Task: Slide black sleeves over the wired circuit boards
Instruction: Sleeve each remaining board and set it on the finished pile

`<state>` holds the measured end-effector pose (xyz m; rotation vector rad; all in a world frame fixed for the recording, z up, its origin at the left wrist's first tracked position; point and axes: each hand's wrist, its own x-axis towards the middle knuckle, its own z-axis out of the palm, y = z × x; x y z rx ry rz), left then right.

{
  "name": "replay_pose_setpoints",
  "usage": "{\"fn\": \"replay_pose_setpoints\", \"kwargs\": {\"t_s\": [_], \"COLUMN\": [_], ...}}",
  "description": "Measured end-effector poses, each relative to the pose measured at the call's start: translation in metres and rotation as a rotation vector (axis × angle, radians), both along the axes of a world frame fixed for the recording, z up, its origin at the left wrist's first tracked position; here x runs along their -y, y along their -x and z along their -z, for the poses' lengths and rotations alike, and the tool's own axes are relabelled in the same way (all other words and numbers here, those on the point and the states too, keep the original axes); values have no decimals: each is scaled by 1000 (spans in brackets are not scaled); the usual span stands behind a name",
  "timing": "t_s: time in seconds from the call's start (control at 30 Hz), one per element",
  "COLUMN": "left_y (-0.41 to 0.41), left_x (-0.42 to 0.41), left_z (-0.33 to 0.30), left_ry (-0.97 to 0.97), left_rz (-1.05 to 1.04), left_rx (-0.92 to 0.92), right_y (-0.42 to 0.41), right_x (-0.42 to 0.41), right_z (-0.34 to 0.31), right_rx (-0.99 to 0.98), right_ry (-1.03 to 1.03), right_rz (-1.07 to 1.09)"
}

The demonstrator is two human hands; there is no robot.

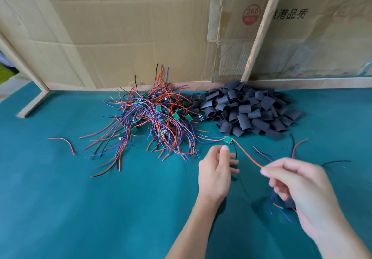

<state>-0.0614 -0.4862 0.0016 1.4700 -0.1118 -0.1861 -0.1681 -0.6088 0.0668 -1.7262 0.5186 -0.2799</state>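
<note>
Where the teal counter (80, 208) meets the cardboard backing (130, 37), two stocks of material lie side by side: a tangled heap of wired circuit boards (153, 118), green boards among red, blue and black leads, and immediately to its right a pile of black sleeves (249, 112), flattened short tubes, the two heaps touching at their near edges. One wired circuit board (228, 139) sits apart from the heap, just in front of the sleeve pile, with blue leads trailing back toward the heap and a red wire (247, 155) running from it toward the right hand. The right hand (298, 186) pinches the free end of that red wire between thumb and forefinger, fingers curled; a dark object and further red and blue wire ends show beneath its palm, but whether these are held cannot be determined. The left hand (216, 172) is raised just below the separated board, fingers loosely bent and slightly apart, with a thin black wire (235, 152) passing beside the fingertips; whether it grips that wire cannot be told. Loose wire offcuts lie on the counter: a red piece (64, 143) well to the left, and red, black and blue pieces to the right of the hands. A pale wooden batten (261, 29) leans against the cardboard behind the sleeve pile.
</note>
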Motion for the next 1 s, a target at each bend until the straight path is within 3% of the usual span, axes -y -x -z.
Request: {"fn": "replay_pose_setpoints", "kwargs": {"t_s": [0.1,0.33,0.47,0.57,0.7,0.77,0.9,0.93,1.0], "left_y": [1,4,4,-3,-7,-5,-3,-3,-4], "left_x": [-2,-5,-9,-11,-7,-8,-25,-31,-44], "left_z": [-2,-3,-13,-29,-40,-39,-48,-51,-56], "left_ry": [42,-27,-58,-290,-646,-608,-283,-194,-45], "left_rz": [40,67,227,404,592,642,541,495,386], "left_rx": [-22,42,-23,-28,112,82,-84,-112,-122], "right_y": [21,1,-21,-25,-15,-9,-10,-12,-24], "right_x": [-6,-11,-12,-11,-18,-19,0,6,21], "right_z": [4,-14,-32,-41,-42,-42,-58,-64,-70], "right_rx": [-25,-157,-210,-221,-225,-232,-240,-203,-37], "right_ry": [50,462,591,623,643,615,430,337,228], "right_rz": [-144,-642,-826,-869,-963,-983,-1094,-1060,-795]}}
